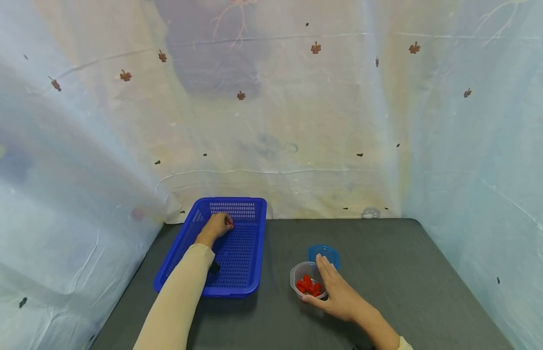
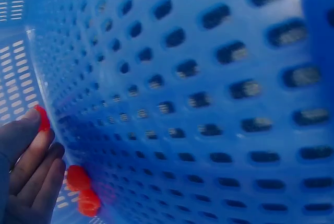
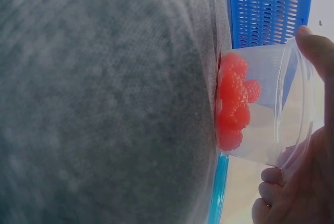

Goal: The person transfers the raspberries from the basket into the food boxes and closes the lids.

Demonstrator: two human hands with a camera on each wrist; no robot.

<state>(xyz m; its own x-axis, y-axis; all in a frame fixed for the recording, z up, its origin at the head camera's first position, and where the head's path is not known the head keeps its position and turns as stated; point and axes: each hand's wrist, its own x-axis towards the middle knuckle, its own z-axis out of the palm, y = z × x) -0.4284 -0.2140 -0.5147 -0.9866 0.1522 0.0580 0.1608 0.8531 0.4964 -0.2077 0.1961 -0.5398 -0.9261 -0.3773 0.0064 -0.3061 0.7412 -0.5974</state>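
My left hand (image 1: 218, 224) is inside the blue basket (image 1: 254, 287), near its far end. Between thumb and forefinger it pinches a red raspberry (image 2: 42, 118). Two more raspberries (image 2: 78, 178) lie in the basket close below those fingers, in the left wrist view. My right hand (image 1: 341, 297) holds the clear plastic container (image 1: 298, 272) by its rim, thumb on the near side and fingers on the far side. Several raspberries (image 3: 232, 104) lie on the container's bottom. The container stands upright on the table.
A blue lid (image 1: 330, 253) lies on the table just behind the container. Some dark object (image 1: 214, 267) shows beside the left forearm at the basket; its kind is unclear. The grey table (image 1: 385, 262) is bordered by patterned sheeting (image 1: 298, 121) at the back and sides.
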